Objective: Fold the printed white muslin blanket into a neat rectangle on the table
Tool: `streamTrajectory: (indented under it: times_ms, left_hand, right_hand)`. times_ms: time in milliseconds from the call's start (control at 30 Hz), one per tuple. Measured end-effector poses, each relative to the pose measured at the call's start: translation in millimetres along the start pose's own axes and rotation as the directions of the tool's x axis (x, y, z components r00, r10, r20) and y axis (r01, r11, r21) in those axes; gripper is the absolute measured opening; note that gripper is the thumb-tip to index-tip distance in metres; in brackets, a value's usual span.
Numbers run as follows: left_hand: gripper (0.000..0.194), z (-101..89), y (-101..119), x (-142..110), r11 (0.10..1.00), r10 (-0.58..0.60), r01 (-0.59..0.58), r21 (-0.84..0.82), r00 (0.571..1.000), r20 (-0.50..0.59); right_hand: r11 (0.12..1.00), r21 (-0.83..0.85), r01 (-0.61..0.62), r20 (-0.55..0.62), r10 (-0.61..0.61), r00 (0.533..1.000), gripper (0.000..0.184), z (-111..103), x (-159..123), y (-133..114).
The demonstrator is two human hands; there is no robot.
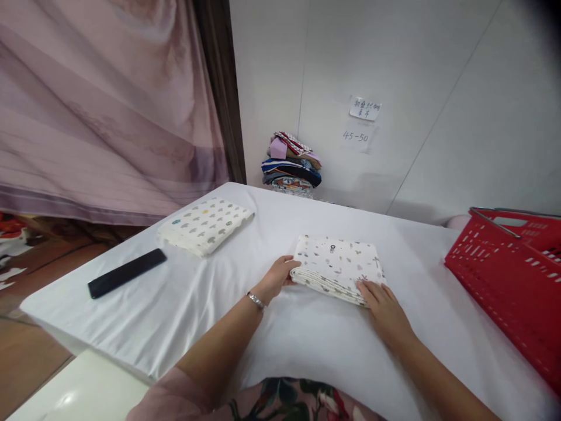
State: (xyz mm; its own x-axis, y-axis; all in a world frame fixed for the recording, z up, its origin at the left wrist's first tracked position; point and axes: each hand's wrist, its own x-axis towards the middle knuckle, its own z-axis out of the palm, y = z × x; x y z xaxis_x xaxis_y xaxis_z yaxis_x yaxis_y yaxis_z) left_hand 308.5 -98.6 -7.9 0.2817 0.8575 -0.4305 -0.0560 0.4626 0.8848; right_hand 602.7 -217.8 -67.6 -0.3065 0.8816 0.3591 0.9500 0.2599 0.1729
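A folded white cloth (pixel 335 260) with small scattered grey and brown prints lies on the white-covered table in front of me. Its layered edge faces my body. My left hand (pixel 280 275) grips its near left corner, thumb on top and fingers partly hidden beneath the layers. On the near right corner rests my right hand (pixel 383 304), its fingers stretched out over the top; the thumb is hidden. Off to the left lies a second folded cloth (pixel 208 225), white with grey mushroom-like prints, touched by neither hand.
A long black flat object (pixel 127 272) lies on the table's (pixel 193 316) left side. At the right stands a red plastic basket (pixel 504 286) with a metal handle. Stacked folded fabrics (pixel 291 164) sit beyond the far edge, by the wall. A pink curtain (pixel 109 105) hangs at left.
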Motion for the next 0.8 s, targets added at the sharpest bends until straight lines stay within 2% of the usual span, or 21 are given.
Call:
streamTrajectory:
  times_ms: [233,333,400,467,567,667,733,800]
  left_hand:
    - [0.058,-1.4,-7,-7,0.999,-0.036,0.037,0.034,0.999,-0.016]
    - [0.058,-1.9,-13,-12,0.982,-0.009,0.017,0.189,0.999,-0.042]
    - [0.056,-3.3,-20,-17,0.937,0.081,-0.053,0.345,0.994,-0.069]
    - [0.055,-6.8,-27,-24,0.84,0.246,-0.186,0.51,0.968,-0.052]
    - [0.064,-15.8,-38,-33,0.581,0.458,-0.419,0.697,0.877,0.145]
    - [0.075,-23.8,-47,-35,0.302,0.483,-0.543,0.783,0.796,0.366]
    - [0.072,-25.1,-52,-30,0.158,0.499,-0.553,0.818,0.76,0.417]
    - [0.069,-22.9,-54,-22,0.053,0.538,-0.538,0.841,0.726,0.43]
  right_hand:
    - [0.995,0.084,-0.055,0.006,0.055,0.998,0.064,-7,-1,4]
    - [0.987,0.118,-0.112,0.01,0.112,0.994,0.063,-15,-1,9]
    - [0.984,0.134,-0.119,0.006,0.119,0.993,0.061,-19,0,12]
    - [0.985,0.135,-0.111,0.002,0.112,0.994,0.059,-22,1,14]
    - [0.989,0.116,-0.096,-0.008,0.098,0.995,0.054,-23,1,16]
    - [0.99,0.103,-0.092,-0.016,0.094,0.995,0.05,-24,1,18]
    - [0.989,0.105,-0.1,-0.019,0.102,0.995,0.05,-26,3,19]
    - [0.987,0.118,-0.112,-0.021,0.115,0.993,0.051,-29,8,22]
